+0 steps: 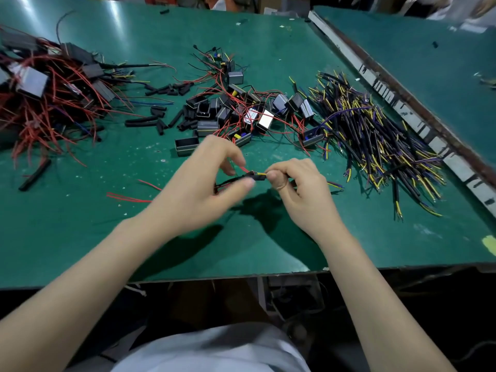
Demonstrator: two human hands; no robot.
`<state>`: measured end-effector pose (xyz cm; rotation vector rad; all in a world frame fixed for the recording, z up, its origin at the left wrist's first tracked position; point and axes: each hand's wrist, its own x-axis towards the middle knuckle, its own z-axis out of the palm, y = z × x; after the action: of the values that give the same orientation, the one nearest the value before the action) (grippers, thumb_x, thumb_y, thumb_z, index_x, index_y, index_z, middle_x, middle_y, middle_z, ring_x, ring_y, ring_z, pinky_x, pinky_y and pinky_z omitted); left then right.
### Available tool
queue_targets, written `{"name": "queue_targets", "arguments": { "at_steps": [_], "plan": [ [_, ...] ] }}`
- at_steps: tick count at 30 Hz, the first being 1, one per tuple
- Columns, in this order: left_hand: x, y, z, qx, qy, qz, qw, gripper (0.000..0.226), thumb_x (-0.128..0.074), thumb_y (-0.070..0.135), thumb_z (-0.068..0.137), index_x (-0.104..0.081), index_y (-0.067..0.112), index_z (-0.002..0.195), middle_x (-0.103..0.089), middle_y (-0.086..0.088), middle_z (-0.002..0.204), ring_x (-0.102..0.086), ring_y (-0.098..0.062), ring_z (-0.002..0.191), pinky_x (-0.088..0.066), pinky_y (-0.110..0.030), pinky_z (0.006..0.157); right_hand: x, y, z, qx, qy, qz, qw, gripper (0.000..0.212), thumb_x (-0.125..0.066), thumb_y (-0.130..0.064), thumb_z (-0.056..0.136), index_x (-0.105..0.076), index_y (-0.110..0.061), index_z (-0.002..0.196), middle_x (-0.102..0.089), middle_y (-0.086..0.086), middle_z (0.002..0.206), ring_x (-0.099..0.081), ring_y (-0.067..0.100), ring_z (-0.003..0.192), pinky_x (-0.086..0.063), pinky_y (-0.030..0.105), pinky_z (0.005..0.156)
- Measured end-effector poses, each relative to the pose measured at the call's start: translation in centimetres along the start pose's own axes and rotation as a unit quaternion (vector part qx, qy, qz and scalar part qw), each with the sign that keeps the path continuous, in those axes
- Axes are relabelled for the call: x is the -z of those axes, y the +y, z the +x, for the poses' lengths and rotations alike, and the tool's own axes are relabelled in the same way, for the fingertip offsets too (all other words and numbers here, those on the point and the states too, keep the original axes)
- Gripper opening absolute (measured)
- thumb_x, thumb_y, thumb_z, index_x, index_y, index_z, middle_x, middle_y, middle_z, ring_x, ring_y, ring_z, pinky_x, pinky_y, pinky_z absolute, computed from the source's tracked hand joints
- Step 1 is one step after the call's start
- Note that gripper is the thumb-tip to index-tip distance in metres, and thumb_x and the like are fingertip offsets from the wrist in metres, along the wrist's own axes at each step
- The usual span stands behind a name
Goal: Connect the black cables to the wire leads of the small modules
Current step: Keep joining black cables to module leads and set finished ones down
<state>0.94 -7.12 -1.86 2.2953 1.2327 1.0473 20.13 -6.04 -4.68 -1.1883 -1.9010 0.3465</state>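
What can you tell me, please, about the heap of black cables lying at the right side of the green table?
The heap of black cables is a loose, tangled pile of short black-sheathed lengths, mostly lying diagonally. Thin yellow and blue or purple inner wires stick out of their ends. It rests on the green table, beside the scattered small modules and near the taped seam along the table's right edge. Neither hand touches it.
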Motion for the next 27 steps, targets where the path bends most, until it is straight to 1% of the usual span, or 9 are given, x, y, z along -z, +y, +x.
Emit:
{"name": "queue_targets", "arguments": {
  "at_steps": [2,5,7,11,14,20,23,25,27],
  "plan": [
    [1.6,-1.0,0.2,0.096,-0.034,-0.028,0.994,0.006,-0.051,0.027,0.096,-0.055,0.031,0.094,-0.058,0.015,0.098,-0.053,0.007,0.088,-0.036,-0.003,0.073,0.0,-0.1,0.0,0.017,0.012,0.011,1.0,0.019,-0.056,-0.016,0.093,-0.069,-0.004,0.088,-0.056,-0.006,0.078,-0.044,0.019,0.081,-0.032,0.017,0.081],
    [3.4,-2.4,1.2,0.186,-0.206,-0.026,0.96,0.02,-0.046,0.025,0.098,-0.065,0.032,0.096,-0.067,0.016,0.095,-0.06,0.006,0.084,-0.043,-0.007,0.079,-0.4,-0.4,0.1,0.064,0.031,0.018,0.997,0.023,-0.054,-0.019,0.092,-0.07,-0.003,0.087,-0.059,-0.002,0.076,-0.044,0.017,0.08,-0.034,0.023,0.08],
    [3.8,-2.3,2.0,0.186,-0.28,-0.067,0.94,0.023,-0.047,0.027,0.097,-0.069,0.024,0.101,-0.071,0.011,0.091,-0.061,0.001,0.081,-0.045,-0.008,0.075,-0.5,-0.5,0.1,0.087,0.044,0.016,0.995,0.026,-0.052,-0.021,0.091,-0.07,-0.003,0.086,-0.059,-0.003,0.078,-0.044,0.016,0.08,-0.036,0.026,0.079],
    [3.4,-1.1,2.8,0.177,-0.349,-0.141,0.91,0.027,-0.047,0.039,0.092,-0.072,0.032,0.083,-0.073,0.009,0.093,-0.06,0.002,0.082,-0.041,-0.015,0.077,-0.5,-0.4,0.0,0.095,0.056,0.011,0.994,0.025,-0.052,-0.021,0.09,-0.07,-0.004,0.086,-0.062,-0.002,0.079,-0.045,0.017,0.082,-0.038,0.027,0.079],
    [3.2,-1.2,3.2,0.193,-0.342,-0.16,0.906,0.022,-0.053,0.044,0.082,-0.07,0.03,0.079,-0.07,0.012,0.082,-0.055,0.002,0.073,-0.038,-0.025,0.072,-0.5,-0.3,0.0,0.097,0.063,0.009,0.993,0.024,-0.054,-0.021,0.09,-0.071,-0.004,0.086,-0.059,-0.007,0.082,-0.046,0.017,0.084,-0.039,0.023,0.081],
    [3.1,-1.8,3.6,0.191,-0.243,-0.153,0.939,0.024,-0.064,0.044,0.071,-0.07,0.023,0.081,-0.067,0.015,0.071,-0.054,0.004,0.065,-0.04,-0.006,0.064,-0.5,-0.1,0.2,0.122,0.064,-0.024,0.99,0.016,-0.06,-0.014,0.089,-0.072,-0.003,0.086,-0.065,0.0,0.081,-0.045,0.015,0.081,-0.036,0.023,0.079],
    [3.2,-1.7,3.7,0.159,-0.244,-0.098,0.952,0.015,-0.067,0.04,0.075,-0.07,0.027,0.081,-0.068,0.008,0.071,-0.054,0.0,0.063,-0.043,-0.014,0.063,-0.6,0.0,0.2,0.132,0.059,-0.038,0.989,0.012,-0.063,-0.012,0.088,-0.072,-0.004,0.086,-0.066,0.003,0.079,-0.044,0.017,0.08,-0.037,0.029,0.076],
    [3.5,-1.4,3.9,0.125,-0.248,-0.057,0.959,0.007,-0.07,0.035,0.079,-0.07,0.028,0.083,-0.07,0.003,0.076,-0.055,-0.002,0.064,-0.045,-0.022,0.065,-0.6,0.1,0.1,0.137,0.059,-0.035,0.988,0.012,-0.063,-0.011,0.088,-0.072,-0.004,0.086,-0.066,0.003,0.079,-0.044,0.016,0.081,-0.037,0.027,0.077],
    [3.9,-1.1,4.2,0.094,-0.247,-0.023,0.964,0.004,-0.072,0.033,0.079,-0.07,0.031,0.083,-0.07,0.005,0.076,-0.054,0.0,0.063,-0.043,-0.019,0.063,-0.6,0.1,0.1,0.133,0.056,-0.028,0.989,0.012,-0.063,-0.012,0.088,-0.071,-0.003,0.086,-0.065,0.003,0.079,-0.044,0.016,0.081,-0.036,0.024,0.078]
  ]
}}
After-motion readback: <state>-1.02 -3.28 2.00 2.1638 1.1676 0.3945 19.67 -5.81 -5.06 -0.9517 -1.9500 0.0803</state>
